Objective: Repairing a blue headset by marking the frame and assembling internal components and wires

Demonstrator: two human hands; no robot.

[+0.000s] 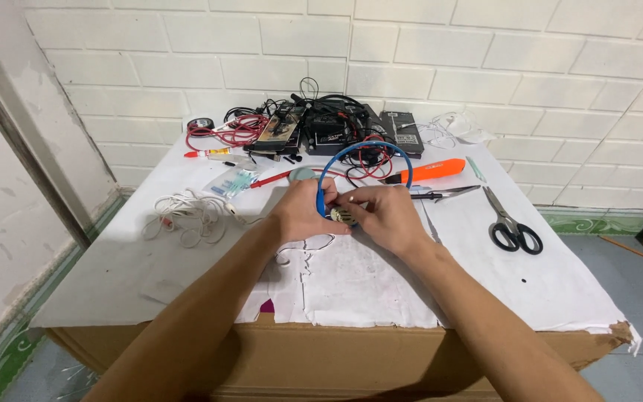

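Both hands (351,212) pinch small round metal part (342,216) | curved blue plastic headband (362,152)

Glossy blue plastic headband (351,149), matt white paper sheet (366,283) w/ torn edges, rough brown cardboard box (321,357)

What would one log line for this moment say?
left hand: holds blue headband | right hand: pinches small part | scissors: on table, right

On the counter (113,283), a headband (362,152) arches at the centre between both hands. Scissors (511,223) lie to its right, a coiled cord (191,216) to its left, and tangled cables (321,123) behind, against the wall (485,59).
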